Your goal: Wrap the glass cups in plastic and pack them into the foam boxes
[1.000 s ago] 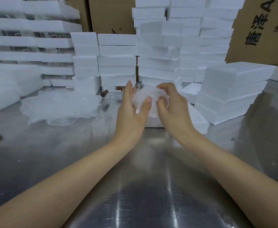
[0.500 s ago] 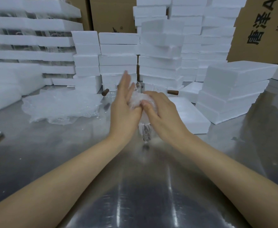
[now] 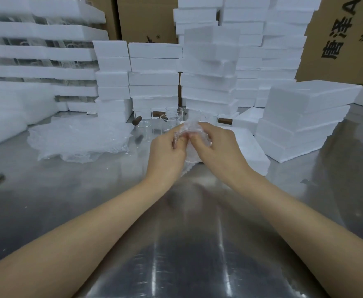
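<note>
White foam boxes (image 3: 301,117), brown cartons (image 3: 339,39).

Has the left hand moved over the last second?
Yes. On the left hand, the fingers, earlier straight up across the foam stack base, have curled down onto the wrapped cup, below that stack.

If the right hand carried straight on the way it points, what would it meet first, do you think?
Probably the left hand: the right hand points left and forward, with only the plastic-wrapped cup between them.
</note>
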The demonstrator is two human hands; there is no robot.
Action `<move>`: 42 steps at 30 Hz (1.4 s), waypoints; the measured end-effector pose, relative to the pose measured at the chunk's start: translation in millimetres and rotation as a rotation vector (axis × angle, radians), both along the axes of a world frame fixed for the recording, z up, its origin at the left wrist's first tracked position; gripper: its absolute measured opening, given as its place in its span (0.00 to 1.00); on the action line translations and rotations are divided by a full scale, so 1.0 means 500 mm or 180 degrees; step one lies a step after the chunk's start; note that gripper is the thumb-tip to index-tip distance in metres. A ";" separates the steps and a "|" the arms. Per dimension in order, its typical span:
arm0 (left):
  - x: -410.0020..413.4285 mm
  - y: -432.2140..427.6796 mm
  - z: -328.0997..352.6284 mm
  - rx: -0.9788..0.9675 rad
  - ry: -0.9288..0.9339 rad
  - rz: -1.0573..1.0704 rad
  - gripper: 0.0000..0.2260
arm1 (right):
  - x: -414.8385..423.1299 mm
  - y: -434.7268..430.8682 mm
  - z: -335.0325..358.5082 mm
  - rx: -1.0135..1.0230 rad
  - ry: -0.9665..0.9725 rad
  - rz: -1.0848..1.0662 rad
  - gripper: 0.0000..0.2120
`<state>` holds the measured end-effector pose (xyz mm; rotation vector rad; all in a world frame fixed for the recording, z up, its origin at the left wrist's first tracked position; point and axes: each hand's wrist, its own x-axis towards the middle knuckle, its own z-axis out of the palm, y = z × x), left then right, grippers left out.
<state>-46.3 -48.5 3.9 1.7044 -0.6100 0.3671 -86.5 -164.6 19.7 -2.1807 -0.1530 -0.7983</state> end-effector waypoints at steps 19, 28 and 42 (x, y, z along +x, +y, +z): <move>-0.018 -0.002 0.005 0.0222 -0.0572 -0.0165 0.09 | 0.011 -0.021 -0.001 0.0451 -0.0126 -0.0205 0.07; -0.004 0.013 0.024 0.0265 -0.0680 0.0014 0.09 | 0.002 -0.008 0.001 0.0486 -0.0019 0.0390 0.20; 0.004 0.012 0.010 0.0005 -0.0817 0.0207 0.14 | 0.009 -0.004 -0.009 0.0150 -0.0176 0.0750 0.06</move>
